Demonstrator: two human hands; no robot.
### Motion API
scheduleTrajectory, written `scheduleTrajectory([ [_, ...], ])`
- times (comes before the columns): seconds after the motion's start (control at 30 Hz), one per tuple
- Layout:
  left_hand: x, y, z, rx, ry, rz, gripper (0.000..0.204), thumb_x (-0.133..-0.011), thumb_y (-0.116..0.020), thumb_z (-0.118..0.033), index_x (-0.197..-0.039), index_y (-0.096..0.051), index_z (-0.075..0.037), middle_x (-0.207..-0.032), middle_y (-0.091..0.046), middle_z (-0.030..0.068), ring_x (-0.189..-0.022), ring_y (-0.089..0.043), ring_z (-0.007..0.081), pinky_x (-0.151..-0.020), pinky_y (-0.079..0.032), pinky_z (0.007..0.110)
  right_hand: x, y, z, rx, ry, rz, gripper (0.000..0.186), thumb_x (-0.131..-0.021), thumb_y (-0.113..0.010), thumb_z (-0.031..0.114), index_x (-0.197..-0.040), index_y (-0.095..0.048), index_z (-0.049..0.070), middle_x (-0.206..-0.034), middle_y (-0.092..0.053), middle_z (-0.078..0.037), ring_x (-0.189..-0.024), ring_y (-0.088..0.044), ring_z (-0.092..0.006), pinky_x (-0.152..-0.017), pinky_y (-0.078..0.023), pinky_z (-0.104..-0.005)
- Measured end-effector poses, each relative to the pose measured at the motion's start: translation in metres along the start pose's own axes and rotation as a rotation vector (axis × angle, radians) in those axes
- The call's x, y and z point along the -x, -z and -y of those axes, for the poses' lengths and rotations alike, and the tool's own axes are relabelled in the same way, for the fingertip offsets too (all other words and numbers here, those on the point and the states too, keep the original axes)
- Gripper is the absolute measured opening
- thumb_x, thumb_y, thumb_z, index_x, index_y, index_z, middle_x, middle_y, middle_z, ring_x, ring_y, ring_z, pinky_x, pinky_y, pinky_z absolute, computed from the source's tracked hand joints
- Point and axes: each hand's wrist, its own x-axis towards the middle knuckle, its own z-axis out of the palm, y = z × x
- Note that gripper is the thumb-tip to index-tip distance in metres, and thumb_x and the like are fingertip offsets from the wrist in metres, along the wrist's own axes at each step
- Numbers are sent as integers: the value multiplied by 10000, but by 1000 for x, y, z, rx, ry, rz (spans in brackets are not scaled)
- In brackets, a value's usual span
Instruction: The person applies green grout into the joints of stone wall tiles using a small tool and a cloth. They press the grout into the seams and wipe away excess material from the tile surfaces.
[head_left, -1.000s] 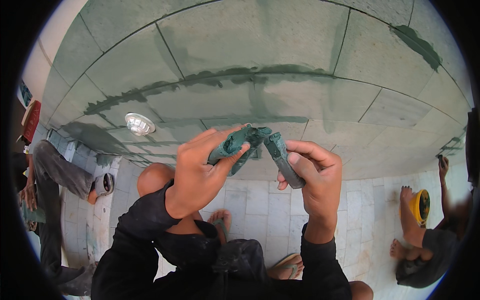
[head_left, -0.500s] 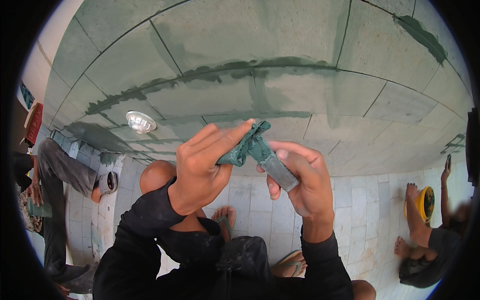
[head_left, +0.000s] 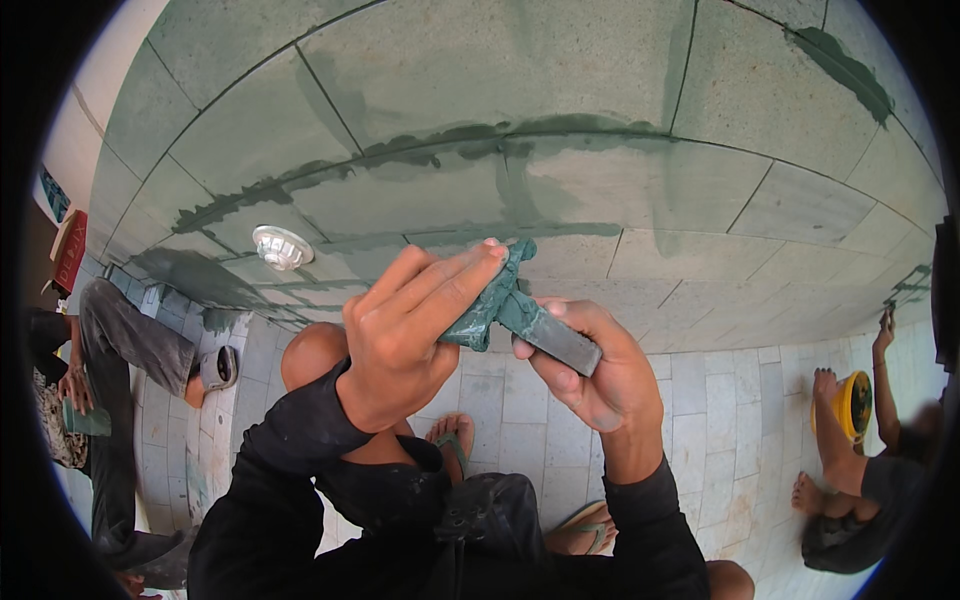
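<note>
My left hand (head_left: 405, 310) is closed around a crumpled, grout-smeared green piece (head_left: 475, 318); whether it is plastic or a flexible scraper I cannot tell. Thick green grout (head_left: 523, 252) clings to its upper end, beside my fingertips. My right hand (head_left: 610, 365) pinches a flat grey rectangular block (head_left: 562, 342) between thumb and fingers. Its grout-coated end touches the green piece. Both hands are held in front of the tiled wall (head_left: 620, 185), where dark green grout (head_left: 430, 145) is spread along the joints.
A round silver fitting (head_left: 283, 247) sticks out of the wall at left. One seated person's leg (head_left: 135, 330) is at far left, near a red box (head_left: 68, 255). At right another person crouches beside a yellow bucket (head_left: 855, 405), hand (head_left: 886, 325) at the wall.
The grey block has turned flatter and pushed against the green piece, and my left fingers have shifted slightly left. The person at right has lowered the raised hand a little.
</note>
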Motion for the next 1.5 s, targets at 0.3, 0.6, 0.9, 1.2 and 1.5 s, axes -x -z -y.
scheduleTrajectory([
  [0.3, -1, -1, 2, -69, -67, -46, 654, -582, -715, 93, -1218, -768, -51, -1134, -790, 96, -823, -686, 233, -608, -569, 315, -2, 4, -4, -45, -52, 17, 350, -1026, -606, 236, -1125, -652, -97, -890, -702, -201, -495, -507, -102, -410, -373, -233],
  [0.6, 2, 1, 1, -36, -33, -36, 646, -590, -712, 96, -1217, -768, -50, -1147, -790, 95, -833, -694, 235, -621, -574, 316, -3, 4, -6, -44, -81, 66, 337, -1033, -587, 223, -1086, -643, -105, -865, -691, -199, -489, -501, -99, -395, -367, -237],
  [0.9, 2, 5, 1, -44, -3, -14, 636, -606, -695, 119, -1215, -766, -53, -1119, -793, 89, -813, -691, 244, -607, -569, 320, -6, 8, -13, -115, -111, 170, 380, -1043, -536, 214, -1172, -638, -128, -869, -689, -188, -495, -495, -93, -393, -362, -232],
  [1.2, 3, 12, 4, 197, 246, -29, 372, -784, -711, 129, -1146, -743, 52, -913, -736, 145, -759, -635, 225, -691, -506, 301, 20, 2, 36, 16, 319, 145, 515, -1103, -531, 282, -1394, -539, -143, -1013, -697, -210, -600, -565, -143, -452, -433, -255],
  [1.5, 6, 22, -13, 479, 387, -57, 205, -892, -772, 1, -1055, -714, 111, -817, -675, 126, -719, -582, 161, -699, -464, 272, 78, -59, 192, 1274, 1567, -395, 409, -978, -780, 194, -1340, -703, 20, -1206, -744, -146, -1015, -745, -223, -907, -600, -364],
])
